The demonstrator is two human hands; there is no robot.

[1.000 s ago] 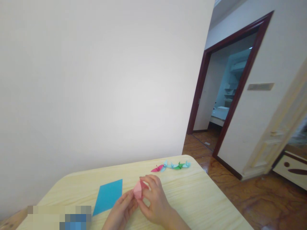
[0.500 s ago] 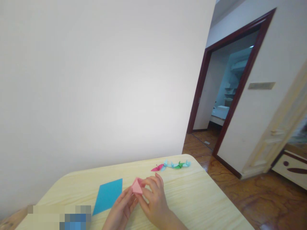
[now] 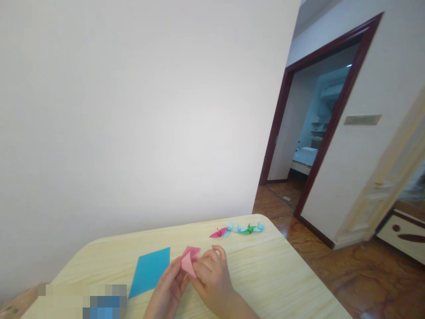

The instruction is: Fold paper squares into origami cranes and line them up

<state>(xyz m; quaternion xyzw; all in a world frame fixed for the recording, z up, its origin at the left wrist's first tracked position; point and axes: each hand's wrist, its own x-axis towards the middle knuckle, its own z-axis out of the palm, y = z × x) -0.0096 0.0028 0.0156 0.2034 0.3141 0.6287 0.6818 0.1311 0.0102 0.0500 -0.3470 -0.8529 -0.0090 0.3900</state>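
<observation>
A small folded pink paper (image 3: 188,261) is held just above the light wooden table (image 3: 272,274), pinched from both sides. My left hand (image 3: 168,292) grips its lower left edge with closed fingers. My right hand (image 3: 212,281) holds its right side, fingers curled over the fold. A flat blue paper square (image 3: 150,271) lies on the table right beside my left hand.
A row of small paper cranes (image 3: 237,230), red, pale blue and green, sits near the table's far edge. A white wall stands behind the table. To the right, an open doorway (image 3: 312,133) with a dark frame opens off the brown floor.
The pink paper has been turned and opened out a little between my fingers, now showing a flap on top. Both hands stayed in place.
</observation>
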